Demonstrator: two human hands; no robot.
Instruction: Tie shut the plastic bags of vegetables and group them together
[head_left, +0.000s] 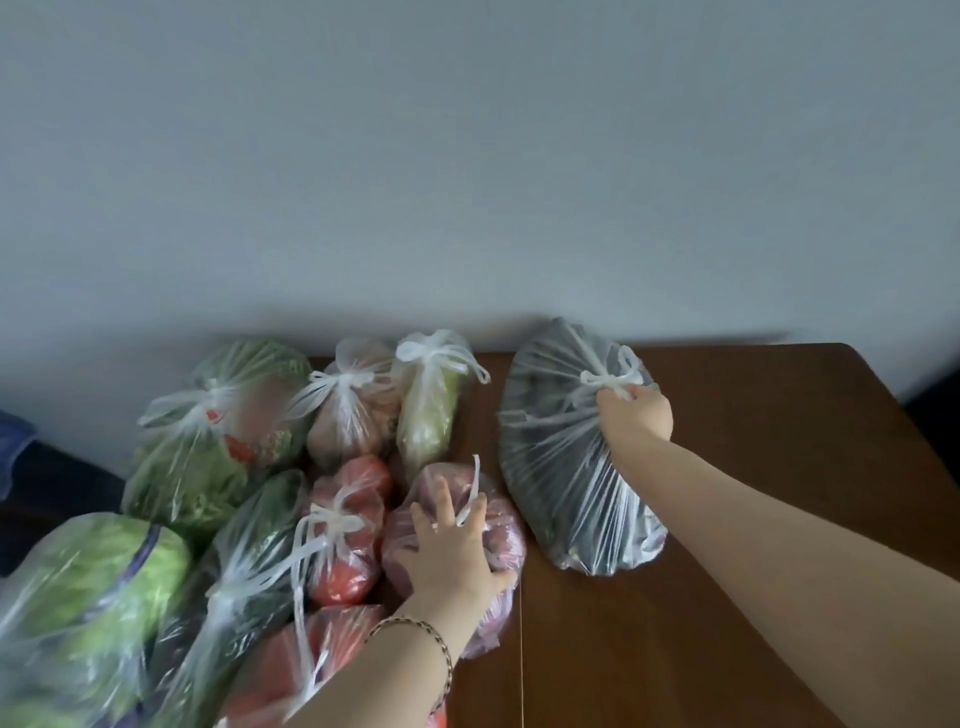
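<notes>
Gripping the knot (609, 378) of the dark bag (550, 457), the right hand (636, 415) is the nearer one; the bag sits on the table (779, 457) just right of the pile (218, 447), bare wood between, long axis running away from the person. The left hand (452, 545) rests spread on a reddish bag (506, 530) at the pile's edge. Thin clear film, tied, shows dark contents; a short leftward slide should join it.

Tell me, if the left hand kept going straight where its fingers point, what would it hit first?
Probably the tied pale green bag just beyond the left hand, which rests on a reddish bag; depth is hard to judge.
</notes>
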